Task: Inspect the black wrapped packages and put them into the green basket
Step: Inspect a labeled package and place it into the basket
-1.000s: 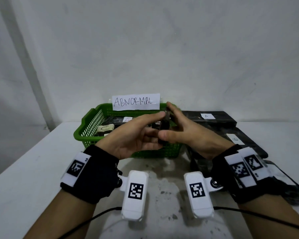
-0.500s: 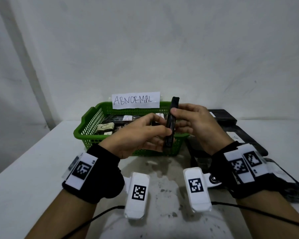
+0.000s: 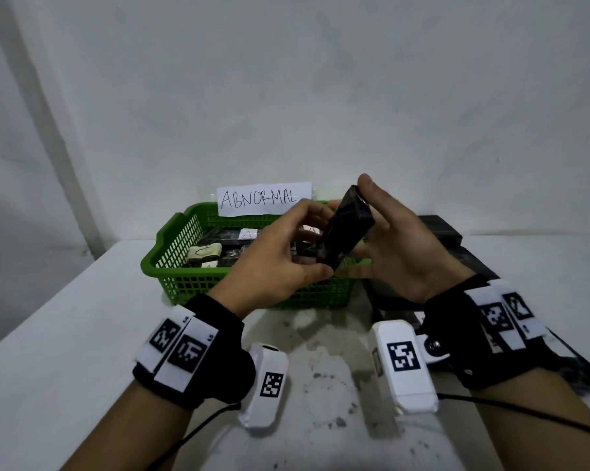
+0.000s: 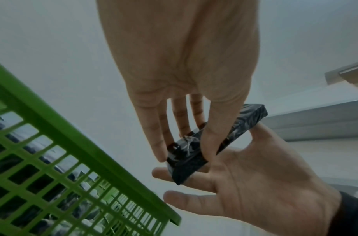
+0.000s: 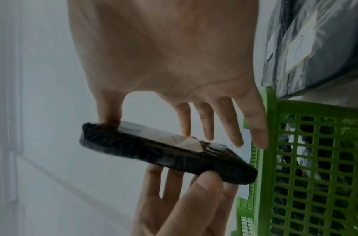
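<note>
Above the front right corner of the green basket (image 3: 171,266) I hold one black wrapped package (image 3: 346,229) with both hands. It tilts, with its top end to the right. My left hand (image 3: 315,246) pinches its lower end (image 4: 186,159) between thumb and fingers. My right hand (image 3: 378,232) holds it with the thumb on the top end (image 5: 111,121) and the fingers behind it. A pale label shows on the package (image 5: 164,153) in the right wrist view. Several black packages with white labels lie in the basket (image 4: 53,143).
A paper sign reading ABNORMAL (image 3: 264,198) stands on the basket's back rim. More black wrapped packages (image 3: 477,263) lie on the white table to the right of the basket (image 5: 315,159), partly under my right wrist. A grey wall stands close behind.
The package has turned from upright and edge-on to a tilt, showing a broad face. My right thumb has moved to its top end, and my left hand has shifted to its lower end.
</note>
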Action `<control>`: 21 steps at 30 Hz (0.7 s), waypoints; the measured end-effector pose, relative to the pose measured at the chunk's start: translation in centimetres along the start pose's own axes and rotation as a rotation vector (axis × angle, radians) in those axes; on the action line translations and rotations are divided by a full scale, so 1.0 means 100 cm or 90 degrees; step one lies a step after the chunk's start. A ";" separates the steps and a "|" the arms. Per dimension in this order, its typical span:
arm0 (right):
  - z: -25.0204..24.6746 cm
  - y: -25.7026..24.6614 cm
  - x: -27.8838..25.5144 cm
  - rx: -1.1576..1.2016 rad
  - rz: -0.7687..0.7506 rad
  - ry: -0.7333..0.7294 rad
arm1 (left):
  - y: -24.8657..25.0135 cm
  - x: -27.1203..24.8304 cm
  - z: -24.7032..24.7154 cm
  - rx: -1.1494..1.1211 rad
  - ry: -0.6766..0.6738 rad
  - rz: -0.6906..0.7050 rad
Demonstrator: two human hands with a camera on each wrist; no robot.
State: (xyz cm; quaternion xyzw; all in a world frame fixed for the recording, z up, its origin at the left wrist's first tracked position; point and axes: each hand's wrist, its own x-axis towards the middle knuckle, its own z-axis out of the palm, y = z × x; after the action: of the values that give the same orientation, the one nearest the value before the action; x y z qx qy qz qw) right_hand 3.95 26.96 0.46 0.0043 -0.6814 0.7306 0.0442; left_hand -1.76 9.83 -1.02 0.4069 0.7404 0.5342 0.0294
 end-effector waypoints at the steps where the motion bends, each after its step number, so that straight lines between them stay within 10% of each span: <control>1: -0.001 0.000 0.000 0.012 0.006 -0.011 | 0.000 0.000 0.000 0.003 0.004 0.011; 21: -0.025 -0.022 -0.067 -0.271 -0.022 0.157 | 0.024 -0.006 0.047 -0.147 -0.036 -0.036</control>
State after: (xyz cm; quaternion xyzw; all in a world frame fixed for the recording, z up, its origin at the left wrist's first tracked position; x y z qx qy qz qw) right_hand 10.93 29.16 2.04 -0.0829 -0.8090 0.5650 0.1392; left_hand 2.30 13.29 -1.30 0.3947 0.6842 0.6029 0.1120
